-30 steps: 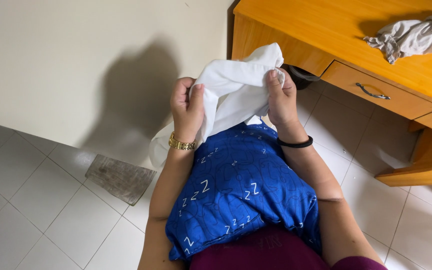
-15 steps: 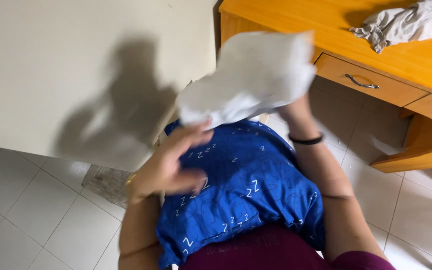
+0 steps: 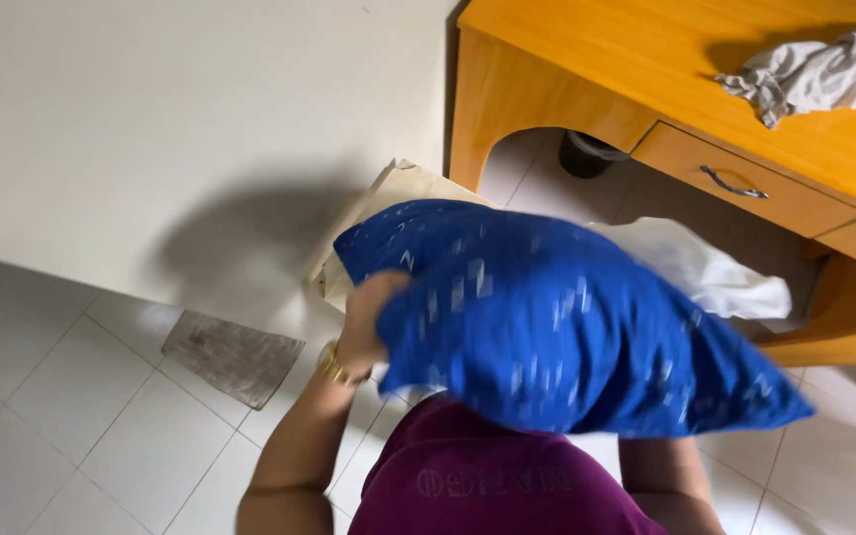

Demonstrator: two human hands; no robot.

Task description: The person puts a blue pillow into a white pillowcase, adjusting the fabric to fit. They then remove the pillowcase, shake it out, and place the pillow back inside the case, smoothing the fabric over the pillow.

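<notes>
Place: in front of the person's chest, above a white tiled floor (image 3: 71, 416), a blue pillow (image 3: 557, 317) is held up, lying crosswise and blurred.
Left hand: the left hand (image 3: 369, 317) closes on the pillow's left end, fingers tucked behind the fabric; a gold wristband sits just below it. That end grip looks suited to keeping the pillow lifted and level.
Right hand: hidden behind the pillow; only a forearm shows at the bottom edge, so I cannot tell whether it grips.
White cloth: a white cloth (image 3: 705, 272) sticks out from behind the pillow's upper right side, likely loose or partly pulled away; where it joins the pillow is hidden.
Desk: an orange wooden desk (image 3: 587, 59) stands to the right, with 1 drawer (image 3: 745, 183) shut and a crumpled pale cloth (image 3: 824, 74) on top.
Under the desk: a dark round bin (image 3: 587, 154), partly cut off.
Floor: a grey mat (image 3: 235, 357) lies by the wall.
Hard to make out: a tan sheet (image 3: 398, 193) behind the pillow.
</notes>
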